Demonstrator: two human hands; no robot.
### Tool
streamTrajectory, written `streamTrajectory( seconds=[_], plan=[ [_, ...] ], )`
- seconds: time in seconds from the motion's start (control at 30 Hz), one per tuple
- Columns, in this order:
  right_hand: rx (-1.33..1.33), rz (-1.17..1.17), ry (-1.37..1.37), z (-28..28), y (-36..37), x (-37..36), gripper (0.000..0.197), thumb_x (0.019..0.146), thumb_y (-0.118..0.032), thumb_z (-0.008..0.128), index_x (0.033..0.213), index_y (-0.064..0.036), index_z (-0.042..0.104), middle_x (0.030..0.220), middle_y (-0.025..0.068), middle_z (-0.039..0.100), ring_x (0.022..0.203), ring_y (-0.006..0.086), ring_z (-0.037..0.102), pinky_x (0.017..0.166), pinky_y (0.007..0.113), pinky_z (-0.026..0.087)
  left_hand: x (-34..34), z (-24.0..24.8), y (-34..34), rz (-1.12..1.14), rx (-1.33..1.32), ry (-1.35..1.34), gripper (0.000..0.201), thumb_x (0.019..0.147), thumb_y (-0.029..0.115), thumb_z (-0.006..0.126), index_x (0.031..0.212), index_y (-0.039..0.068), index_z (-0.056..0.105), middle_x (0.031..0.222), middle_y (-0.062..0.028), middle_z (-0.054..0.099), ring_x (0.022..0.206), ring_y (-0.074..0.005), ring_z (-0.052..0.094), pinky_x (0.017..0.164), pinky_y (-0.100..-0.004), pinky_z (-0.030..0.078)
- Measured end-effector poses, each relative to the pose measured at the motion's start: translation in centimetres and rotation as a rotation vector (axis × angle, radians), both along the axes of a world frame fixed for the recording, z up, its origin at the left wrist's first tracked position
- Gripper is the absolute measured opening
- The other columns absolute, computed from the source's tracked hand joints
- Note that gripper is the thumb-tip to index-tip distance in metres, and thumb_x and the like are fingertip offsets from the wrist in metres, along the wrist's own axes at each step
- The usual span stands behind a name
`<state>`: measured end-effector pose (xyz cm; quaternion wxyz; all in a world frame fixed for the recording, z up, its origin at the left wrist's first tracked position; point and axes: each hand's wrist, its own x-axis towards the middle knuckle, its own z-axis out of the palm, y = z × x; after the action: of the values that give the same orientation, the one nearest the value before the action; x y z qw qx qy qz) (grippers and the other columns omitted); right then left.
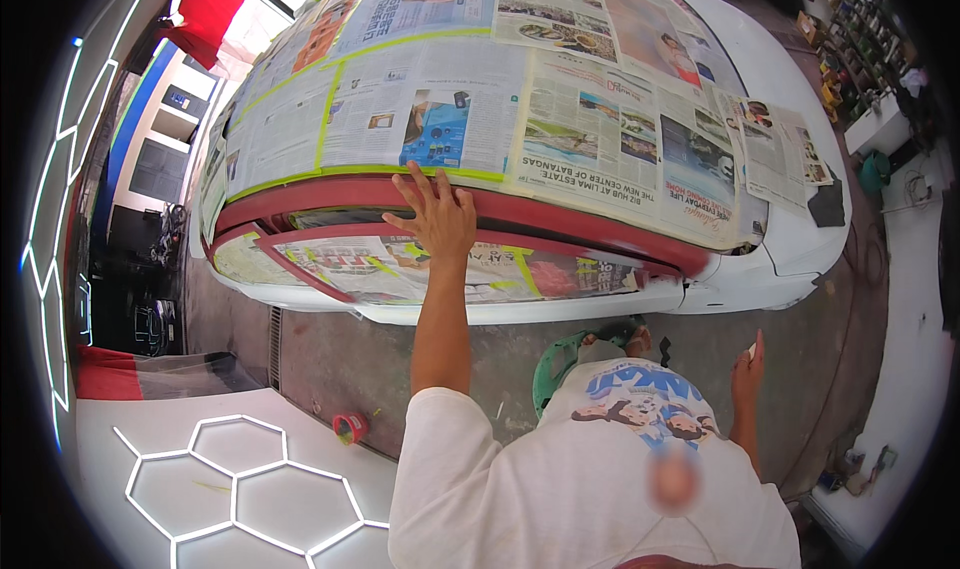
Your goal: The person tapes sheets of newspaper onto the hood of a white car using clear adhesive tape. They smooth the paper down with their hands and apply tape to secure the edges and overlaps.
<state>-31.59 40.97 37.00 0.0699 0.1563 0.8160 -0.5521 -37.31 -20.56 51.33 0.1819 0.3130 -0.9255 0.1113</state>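
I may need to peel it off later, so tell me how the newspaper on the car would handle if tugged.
The newspaper looks thin and floppy, likely to tear easily. Green tape along its edges probably holds it. The left hand presses flat near its lower edge.

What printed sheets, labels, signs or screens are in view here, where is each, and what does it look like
Newspaper sheets: taped across the car's top surface with yellow-green tape, grey print with colour photos; left hand rests at their lower edge.
Newspaper strip: lower, between the red painted band and the white car body, same look.
Shirt print: on the person's front, blue lettering over a cartoon picture.
Right hand hangs beside it, empty as far as shows.
No screens are visible.
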Motion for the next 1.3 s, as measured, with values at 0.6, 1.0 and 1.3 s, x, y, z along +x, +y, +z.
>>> streamTrajectory(
  seconds=[0.6, 1.0, 1.3],
  plan=[
    [0.081, 0.009, 0.040, -0.2, 0.2, 2.1, 0.065, 0.099, -0.003, 0.041, 0.161, -0.0125, 0.027, 0.094, 0.0058, 0.055, 0.060, 0.0082, 0.045, 0.053, 0.026, 0.042, 0.1, -2.7, 4.4, -0.424, -0.064, 0.090, 0.037, 0.090, 0.032, 0.057, 0.121, 0.016, 0.070, 0.166, -0.0146, 0.029, 0.155, -0.0426, 0.014, 0.105, -0.0837, -0.006],
    [0.219, -0.095, -0.037, 2.4, 1.0, 5.6, 0.074, 0.095, -0.003, 0.041, 0.163, -0.0109, 0.015, 0.157, 0.0253, 0.037, 0.100, 0.0289, 0.063, 0.086, 0.039, 0.052, -0.1, -1.2, 7.2, -0.511, 0.193, 0.182, 0.044, 0.087, 0.022, 0.063, 0.131, 0.012, 0.064, 0.167, -0.0171, 0.024, 0.156, -0.0443, 0.008, 0.113, -0.0748, 0.007],
    [0.299, -0.097, -0.193, 0.5, 0.8, 7.9, 0.081, 0.094, -0.005, 0.046, 0.165, -0.0229, 0.011, 0.141, 0.0312, 0.052, 0.115, 0.0440, 0.062, 0.097, 0.046, 0.048, 5.8, -6.0, 14.8, -0.882, 0.540, 0.331, 0.051, 0.086, 0.006, 0.064, 0.136, 0.012, 0.061, 0.162, -0.0184, 0.034, 0.153, -0.0438, 0.021, 0.118, -0.0586, 0.018]
  ],
)
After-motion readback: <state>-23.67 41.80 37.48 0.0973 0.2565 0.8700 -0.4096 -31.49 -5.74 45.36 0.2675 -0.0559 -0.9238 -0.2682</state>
